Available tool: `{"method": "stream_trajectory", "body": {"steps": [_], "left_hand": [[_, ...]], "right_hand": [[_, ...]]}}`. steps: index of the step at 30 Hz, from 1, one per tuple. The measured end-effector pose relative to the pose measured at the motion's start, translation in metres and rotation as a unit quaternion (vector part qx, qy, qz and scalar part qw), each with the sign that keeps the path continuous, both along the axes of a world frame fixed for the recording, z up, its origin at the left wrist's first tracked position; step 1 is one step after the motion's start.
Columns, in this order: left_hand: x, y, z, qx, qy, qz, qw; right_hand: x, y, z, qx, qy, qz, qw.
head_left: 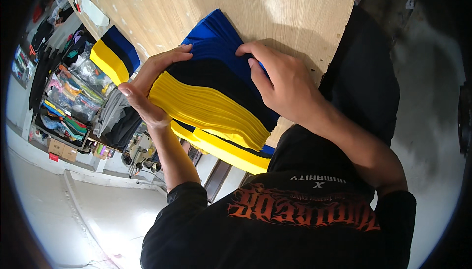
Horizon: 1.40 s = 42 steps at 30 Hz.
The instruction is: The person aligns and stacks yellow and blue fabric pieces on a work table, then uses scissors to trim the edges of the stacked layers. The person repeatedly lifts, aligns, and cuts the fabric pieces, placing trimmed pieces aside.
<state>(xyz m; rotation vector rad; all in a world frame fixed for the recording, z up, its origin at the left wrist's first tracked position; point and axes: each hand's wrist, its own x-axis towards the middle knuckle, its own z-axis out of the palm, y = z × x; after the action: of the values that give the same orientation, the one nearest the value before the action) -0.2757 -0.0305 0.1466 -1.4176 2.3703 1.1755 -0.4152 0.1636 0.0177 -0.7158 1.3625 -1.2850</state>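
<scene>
A thick stack of striped cloth pieces [211,84], banded blue, black and yellow, lies fanned at an angle on the wooden table. Against its left side rests my left hand [153,74], fingers over the blue and black part and thumb stretched out away from the cloth. At the blue right edge is my right hand [285,79], its index finger and thumb bent close together on the cloth; its other fingers are partly hidden. Beneath the near side, more cloth of the same colours [228,156] shows, its yellow edge toward me.
A smaller striped stack [115,55] sits at the table's left edge, near a white flat piece [94,11]. The pale wooden table [162,3] ends at the right. Bagged garments [73,92], cardboard boxes [62,149] and a sewing machine [141,148] are beyond it at left.
</scene>
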Motion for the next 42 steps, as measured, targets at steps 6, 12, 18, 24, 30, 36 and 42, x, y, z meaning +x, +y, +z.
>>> {"method": "stream_trajectory", "body": {"steps": [6,12,18,24,30,36,42], "left_hand": [[-0.002,-0.001,0.005,-0.018,-0.001,-0.05,0.999],[-0.01,0.0,0.009,0.003,-0.018,-0.094,0.995],[-0.013,-0.008,0.006,0.04,-0.016,-0.086,0.995],[-0.028,-0.009,0.002,0.062,-0.034,-0.058,0.996],[-0.028,-0.014,-0.001,0.025,-0.065,-0.127,0.99],[-0.014,-0.013,-0.008,0.003,-0.008,-0.14,0.99],[-0.014,-0.011,-0.006,-0.017,0.004,-0.155,0.988]], "right_hand": [[0.006,0.0,0.0,-0.017,0.033,-0.038,0.999],[0.008,-0.019,-0.002,-0.04,0.143,-0.032,0.988],[0.0,-0.037,-0.007,-0.04,0.192,-0.007,0.981],[0.0,-0.033,-0.008,-0.073,0.175,0.007,0.982],[-0.012,-0.033,-0.009,-0.09,0.167,0.016,0.982],[-0.011,-0.047,-0.006,-0.061,0.161,-0.037,0.984],[-0.018,-0.063,-0.005,-0.03,0.196,0.002,0.98]]}}
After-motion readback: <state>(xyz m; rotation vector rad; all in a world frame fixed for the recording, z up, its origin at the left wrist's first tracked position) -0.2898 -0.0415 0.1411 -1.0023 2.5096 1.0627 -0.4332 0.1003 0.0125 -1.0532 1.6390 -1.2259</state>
